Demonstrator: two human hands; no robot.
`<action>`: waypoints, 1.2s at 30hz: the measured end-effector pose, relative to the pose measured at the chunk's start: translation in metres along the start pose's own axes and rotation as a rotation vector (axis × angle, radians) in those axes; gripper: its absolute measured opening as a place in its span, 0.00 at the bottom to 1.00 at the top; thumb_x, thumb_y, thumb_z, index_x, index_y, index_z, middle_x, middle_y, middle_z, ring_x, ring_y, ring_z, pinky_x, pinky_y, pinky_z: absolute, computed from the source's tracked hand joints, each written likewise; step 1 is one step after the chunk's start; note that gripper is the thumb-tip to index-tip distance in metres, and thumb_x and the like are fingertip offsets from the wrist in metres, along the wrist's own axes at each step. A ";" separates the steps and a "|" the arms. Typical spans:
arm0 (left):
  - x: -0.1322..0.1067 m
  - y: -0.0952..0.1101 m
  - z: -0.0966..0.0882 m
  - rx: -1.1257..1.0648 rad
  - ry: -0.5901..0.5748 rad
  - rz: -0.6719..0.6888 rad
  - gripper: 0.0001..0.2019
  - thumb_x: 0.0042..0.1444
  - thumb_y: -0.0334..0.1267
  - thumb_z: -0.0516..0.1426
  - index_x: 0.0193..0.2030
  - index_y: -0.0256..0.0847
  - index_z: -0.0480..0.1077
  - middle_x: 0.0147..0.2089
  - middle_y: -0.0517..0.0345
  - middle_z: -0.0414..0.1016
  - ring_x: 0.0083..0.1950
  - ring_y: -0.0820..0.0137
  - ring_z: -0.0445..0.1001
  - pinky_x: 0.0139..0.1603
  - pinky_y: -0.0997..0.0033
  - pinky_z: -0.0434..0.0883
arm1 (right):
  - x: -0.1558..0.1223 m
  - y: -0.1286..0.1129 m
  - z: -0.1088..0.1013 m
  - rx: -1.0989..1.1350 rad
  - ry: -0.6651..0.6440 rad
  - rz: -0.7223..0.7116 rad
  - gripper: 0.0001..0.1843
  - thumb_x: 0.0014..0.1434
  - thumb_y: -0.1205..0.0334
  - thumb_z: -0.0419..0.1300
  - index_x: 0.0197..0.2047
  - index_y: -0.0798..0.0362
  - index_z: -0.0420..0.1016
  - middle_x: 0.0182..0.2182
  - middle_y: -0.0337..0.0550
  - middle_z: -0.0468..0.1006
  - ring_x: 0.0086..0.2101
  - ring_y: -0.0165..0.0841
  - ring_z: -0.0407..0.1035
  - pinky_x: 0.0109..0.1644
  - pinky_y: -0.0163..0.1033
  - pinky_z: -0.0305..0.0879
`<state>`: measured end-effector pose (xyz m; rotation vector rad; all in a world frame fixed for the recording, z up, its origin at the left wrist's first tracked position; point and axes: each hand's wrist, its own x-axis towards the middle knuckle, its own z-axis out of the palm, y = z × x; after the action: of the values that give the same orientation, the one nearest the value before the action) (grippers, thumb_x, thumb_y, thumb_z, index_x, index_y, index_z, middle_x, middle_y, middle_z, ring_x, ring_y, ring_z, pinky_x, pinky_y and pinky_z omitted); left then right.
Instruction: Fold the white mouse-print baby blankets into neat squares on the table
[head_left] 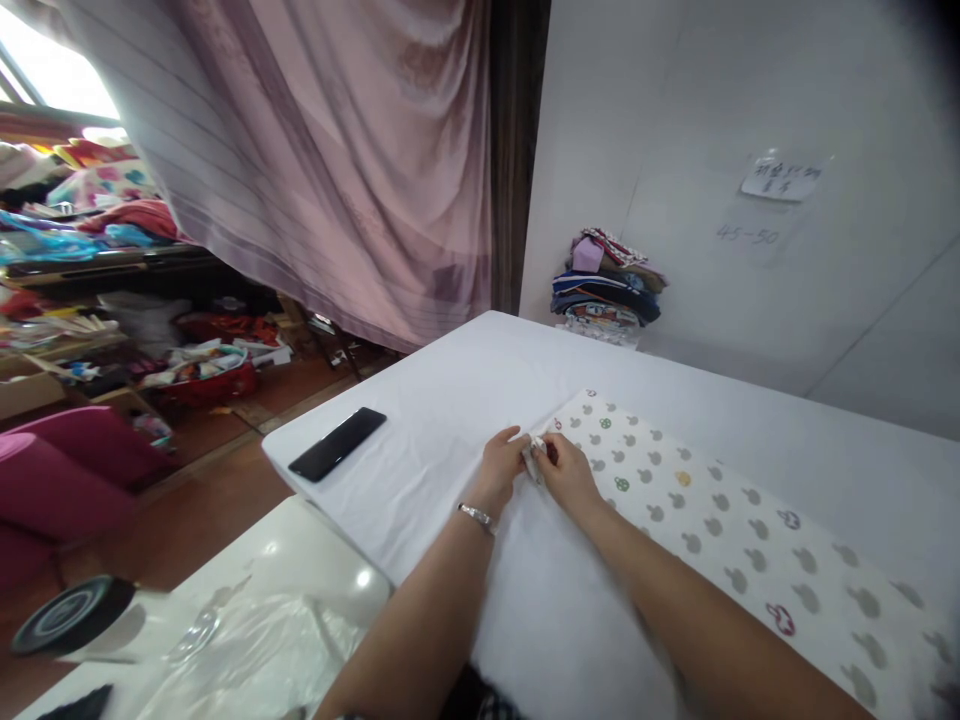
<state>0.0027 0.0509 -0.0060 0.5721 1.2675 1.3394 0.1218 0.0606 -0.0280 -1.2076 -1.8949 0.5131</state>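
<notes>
A long white cloth (660, 500) printed with grey and coloured figures lies flat across the table on the right. At its near left end, a small part is bunched up between my two hands. My left hand (501, 464), with a bracelet at the wrist, pinches this bunched fabric from the left. My right hand (568, 474) grips it from the right with bent fingers, touching the left fingertips. Most of the gripped fabric is hidden by the fingers.
A black phone (337, 444) lies on the white-covered table (420, 470), left of my hands. A folded clothes stack (607, 285) stands by the far wall. Clear plastic (262, 650) and a dark-lidded container (90, 620) are on the lower-left surface. A pink curtain (360, 150) hangs behind.
</notes>
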 end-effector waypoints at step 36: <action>-0.007 -0.003 0.001 0.045 -0.180 0.095 0.16 0.36 0.42 0.66 0.32 0.35 0.73 0.32 0.53 0.75 0.33 0.71 0.71 0.35 0.72 0.65 | -0.004 0.004 0.003 0.558 0.052 0.213 0.12 0.51 0.54 0.58 0.34 0.53 0.69 0.21 0.35 0.68 0.21 0.27 0.60 0.21 0.32 0.57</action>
<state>0.0061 0.0443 -0.0065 0.7750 1.1378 1.3087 0.1229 0.0594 -0.0341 -1.0322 -1.4425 1.0343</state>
